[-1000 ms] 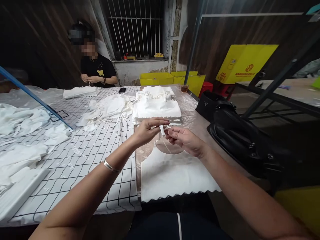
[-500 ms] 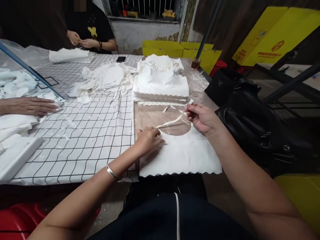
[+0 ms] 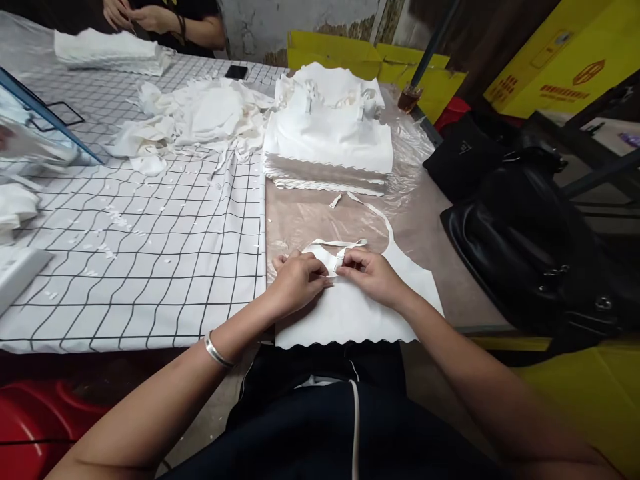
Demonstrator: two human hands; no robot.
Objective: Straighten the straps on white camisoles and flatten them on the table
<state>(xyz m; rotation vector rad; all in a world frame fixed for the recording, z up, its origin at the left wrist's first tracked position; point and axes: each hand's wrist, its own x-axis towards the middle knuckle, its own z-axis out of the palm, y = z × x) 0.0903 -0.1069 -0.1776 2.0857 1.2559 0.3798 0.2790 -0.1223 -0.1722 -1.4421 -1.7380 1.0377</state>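
White strap [image 3: 340,244] loops between both hands [image 3: 299,281] [image 3: 375,279] — garment [image 3: 350,312] lying flat beneath.

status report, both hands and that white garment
Right hand pinching narrow white fabric strap; left hand on scalloped white cloth garment. Other strap loose. Stacked white garments beyond, not obstructing.

One head-worn camera gives this wide view, looking forward and steeply down from above the wearer's dark clothing [image 3: 280,433]. Both forearms [image 3: 460,367] run in from below the fingers [image 3: 356,256], which lie near the picture's middle, at close range. Beyond the fingers the view reaches past a white stack [image 3: 330,143] to the foot of a grey wall [image 3: 260,27]; far left of them, the top edge crops a co-worker [image 3: 205,32]. It takes in checked cloth [image 3: 200,267] left of the fingers and a black bag [image 3: 530,247] right.
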